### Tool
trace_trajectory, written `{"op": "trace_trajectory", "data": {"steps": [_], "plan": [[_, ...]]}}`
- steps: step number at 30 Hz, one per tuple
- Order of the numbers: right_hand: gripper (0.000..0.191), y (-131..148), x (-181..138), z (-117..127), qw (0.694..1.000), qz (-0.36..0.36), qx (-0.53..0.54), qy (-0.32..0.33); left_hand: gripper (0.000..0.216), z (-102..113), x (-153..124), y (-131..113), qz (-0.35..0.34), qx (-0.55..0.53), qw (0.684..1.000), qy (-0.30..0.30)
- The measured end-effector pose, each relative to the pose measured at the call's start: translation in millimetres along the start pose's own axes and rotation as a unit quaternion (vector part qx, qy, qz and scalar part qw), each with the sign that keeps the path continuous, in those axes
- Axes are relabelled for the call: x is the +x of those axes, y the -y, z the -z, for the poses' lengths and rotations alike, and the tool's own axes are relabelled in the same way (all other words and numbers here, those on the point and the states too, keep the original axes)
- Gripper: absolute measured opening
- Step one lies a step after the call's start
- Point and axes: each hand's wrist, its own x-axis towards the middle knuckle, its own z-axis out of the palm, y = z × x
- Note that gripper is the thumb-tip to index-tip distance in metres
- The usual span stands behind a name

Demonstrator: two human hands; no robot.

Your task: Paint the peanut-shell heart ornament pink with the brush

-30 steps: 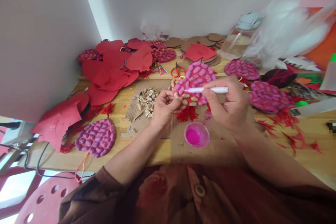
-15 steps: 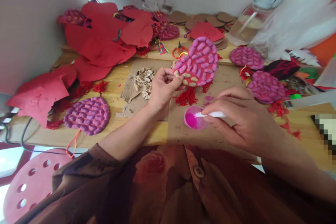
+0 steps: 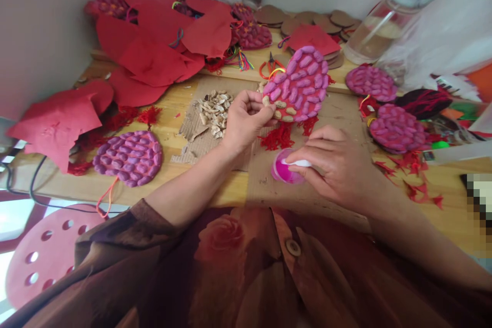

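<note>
My left hand (image 3: 247, 119) pinches the lower left edge of a heart-shaped peanut-shell ornament (image 3: 302, 82), tilted up above the cardboard. Most of its shells are pink; a few by my thumb are bare tan. A yellow cord loop and a red tassel (image 3: 277, 137) are attached to it. My right hand (image 3: 342, 166) grips a white-handled paintbrush (image 3: 302, 163) between thumb and fingers, over a small clear cup (image 3: 275, 174) of bright pink paint. The brush tip is at the paint and cannot be made out. Loose peanut shells (image 3: 216, 113) lie in a heap beyond my left wrist.
Red paper pieces (image 3: 149, 46) pile up at the back left. A finished purple heart (image 3: 128, 158) lies at left, pink ones (image 3: 397, 128) at right. Orange-handled scissors (image 3: 271, 66), brown cardboard shapes (image 3: 302, 23) and a lidded clear jar (image 3: 378, 28) stand behind.
My right hand has shifted slightly left and up, and the brush handle shows shorter over the cup. My left hand still holds the heart. The whole view has shifted a little.
</note>
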Motion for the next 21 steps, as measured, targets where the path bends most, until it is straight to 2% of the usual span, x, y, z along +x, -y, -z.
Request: {"op": "trace_trajectory", "data": {"steps": [9,21], "plan": [[0.008,1.1,-2.5,-3.8,0.999,0.000,-0.050,-0.001,0.027,-1.7,-1.4,-1.0,0.015,-0.002,1.000,-0.010],[0.009,3.3,1.7,-2.1,1.000,-0.011,-0.004,0.015,0.031,0.1,-1.3,2.3,0.008,-0.007,1.000,0.006]]}}
